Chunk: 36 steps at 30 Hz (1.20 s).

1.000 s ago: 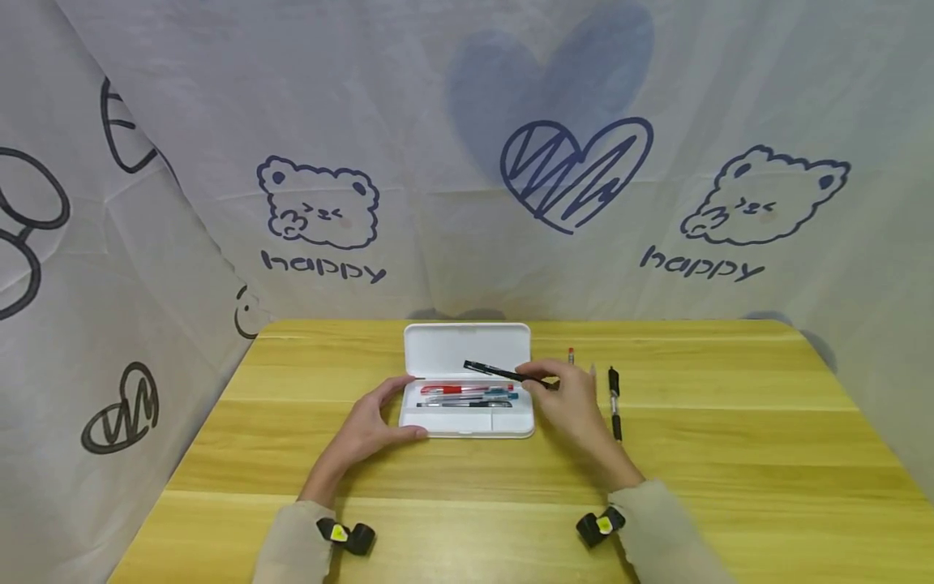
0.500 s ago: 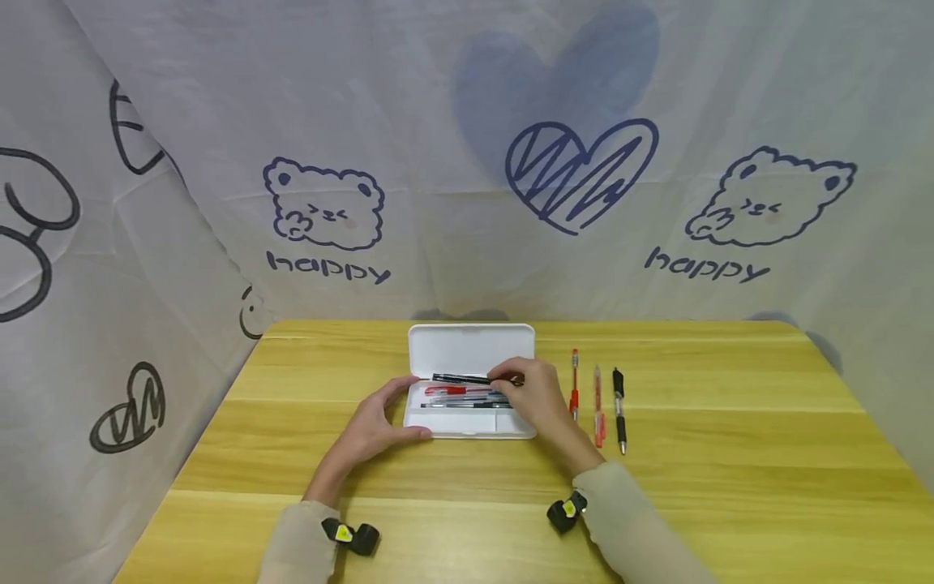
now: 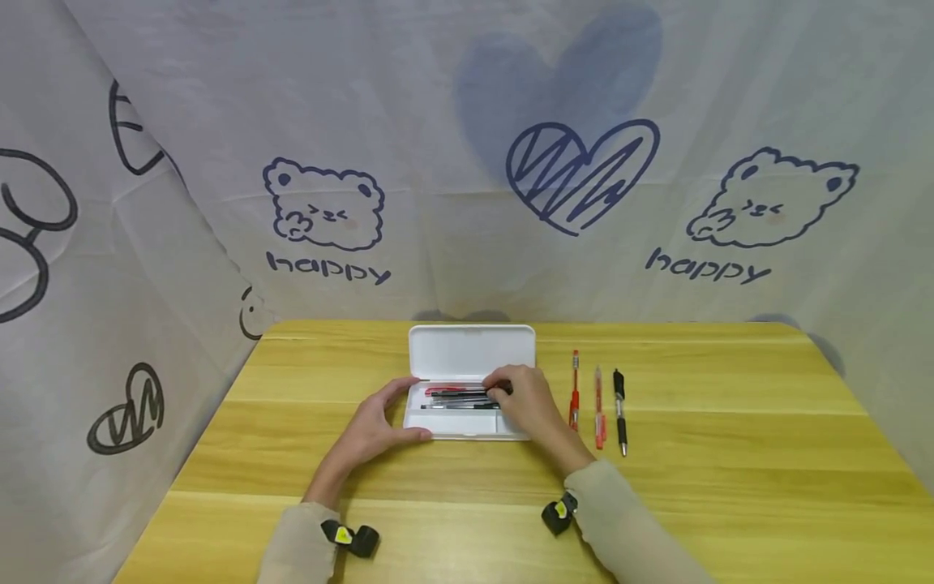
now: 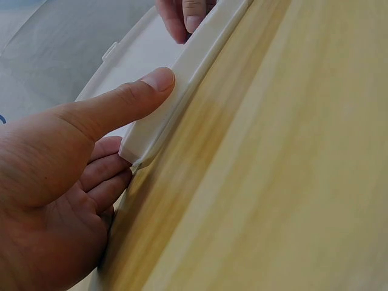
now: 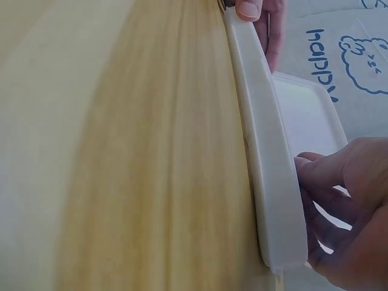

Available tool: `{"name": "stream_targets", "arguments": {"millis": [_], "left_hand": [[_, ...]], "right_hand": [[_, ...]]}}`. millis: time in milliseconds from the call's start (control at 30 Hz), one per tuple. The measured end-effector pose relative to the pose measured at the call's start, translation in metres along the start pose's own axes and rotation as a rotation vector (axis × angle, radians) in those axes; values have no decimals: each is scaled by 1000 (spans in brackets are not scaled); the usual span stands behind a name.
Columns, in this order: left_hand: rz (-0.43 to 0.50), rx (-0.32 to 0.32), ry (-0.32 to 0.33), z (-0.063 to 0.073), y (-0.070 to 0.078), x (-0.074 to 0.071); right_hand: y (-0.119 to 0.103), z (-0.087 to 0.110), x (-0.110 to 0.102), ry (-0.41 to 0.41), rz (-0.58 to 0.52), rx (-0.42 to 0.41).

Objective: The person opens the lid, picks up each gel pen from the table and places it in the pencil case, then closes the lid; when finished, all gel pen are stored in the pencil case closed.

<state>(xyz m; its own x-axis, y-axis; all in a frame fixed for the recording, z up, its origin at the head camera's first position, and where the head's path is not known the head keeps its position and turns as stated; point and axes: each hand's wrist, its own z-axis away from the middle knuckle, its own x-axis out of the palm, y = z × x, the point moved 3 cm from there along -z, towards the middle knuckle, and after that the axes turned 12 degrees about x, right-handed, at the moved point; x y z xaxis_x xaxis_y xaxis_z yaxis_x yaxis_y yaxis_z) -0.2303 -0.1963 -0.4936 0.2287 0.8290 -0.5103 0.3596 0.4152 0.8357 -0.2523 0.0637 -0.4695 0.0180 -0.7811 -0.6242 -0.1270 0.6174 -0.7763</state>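
Note:
A white pencil case (image 3: 460, 423) lies on the wooden table with its lid (image 3: 472, 349) raised at the back. My left hand (image 3: 374, 423) grips the left end of the case, its thumb on the front edge in the left wrist view. Reaching into the case from the right, my right hand (image 3: 531, 399) pinches a black pen (image 3: 458, 394) by its right end. This pen lies over the other pens in the rear compartment, among them a red one (image 3: 434, 391) and a clear one with black parts (image 3: 441, 406). In the right wrist view, the case's front wall (image 5: 270, 151) hides the pens.
To the right of the case, two red pens (image 3: 575, 393) (image 3: 599, 405) and a black pen (image 3: 619, 410) lie side by side on the table (image 3: 730, 454). Behind the table hangs a white cloth (image 3: 438, 268) with drawings.
My right hand has moved left and down into the case with the black pen, which now lies among the other pens. My left hand has kept its place on the case.

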Motion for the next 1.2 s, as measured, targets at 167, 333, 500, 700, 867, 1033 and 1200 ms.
{"name": "stream_targets", "arguments": {"millis": [167,333,500,700,867,1033,1200], "left_hand": [[2,2,-1,0,1,1],[4,7,0,-1,2,0],[6,12,0,-1,3,0],[17,14,4,1,2,-1],[17,10,2,2,3,-1],[9,19,-2,1,2,0],[7,32,-3,1,3,0]], "right_hand": [[0,3,-5,25,-29,4],[0,7,-17,67,-62,5],[3,14,-32,81,-109,-1],[7,24,-55,114,-142,-21],[12,35,-77,161,-124,-13],[20,46,-99,201,-106,4],[34,56,-118,244,-100,11]]}}
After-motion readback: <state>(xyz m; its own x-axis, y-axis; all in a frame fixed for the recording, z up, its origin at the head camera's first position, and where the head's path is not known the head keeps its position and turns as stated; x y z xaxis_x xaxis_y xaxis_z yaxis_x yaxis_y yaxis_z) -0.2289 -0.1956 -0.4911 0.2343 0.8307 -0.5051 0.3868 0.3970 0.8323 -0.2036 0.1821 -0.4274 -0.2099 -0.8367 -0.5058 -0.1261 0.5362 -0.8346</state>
